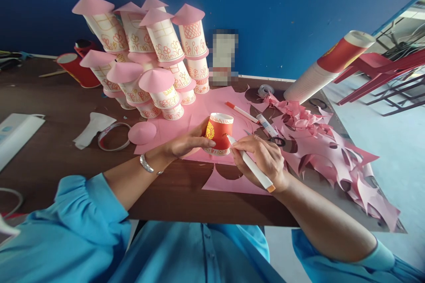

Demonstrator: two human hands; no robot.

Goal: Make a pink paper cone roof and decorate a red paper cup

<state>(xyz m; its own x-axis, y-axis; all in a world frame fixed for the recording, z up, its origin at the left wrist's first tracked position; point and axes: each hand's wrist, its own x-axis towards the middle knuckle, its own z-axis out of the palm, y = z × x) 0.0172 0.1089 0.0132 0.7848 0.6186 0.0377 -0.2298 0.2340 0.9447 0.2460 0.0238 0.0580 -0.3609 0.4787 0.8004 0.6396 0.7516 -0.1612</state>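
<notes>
My left hand (190,141) is closed around the side of a red paper cup (222,131) with a yellow print and white bands at both ends; its far fingers are hidden behind the cup. Between the fingers of my right hand (260,154) is a white marker (255,170) with an orange end, its tip at the cup's right side. Pink paper (215,101) lies beneath on the table. Just beyond the cup rest a red-capped marker (242,112) and a small glue tube (266,125).
Stacked white cups with pink cone roofs (162,44) stand at the back left. Pink paper scraps (332,154) cover the right side. A tall leaning cup stack (328,68) is behind them. A tape roll (114,137), a pink cone (142,133) and a white power strip (20,135) lie left.
</notes>
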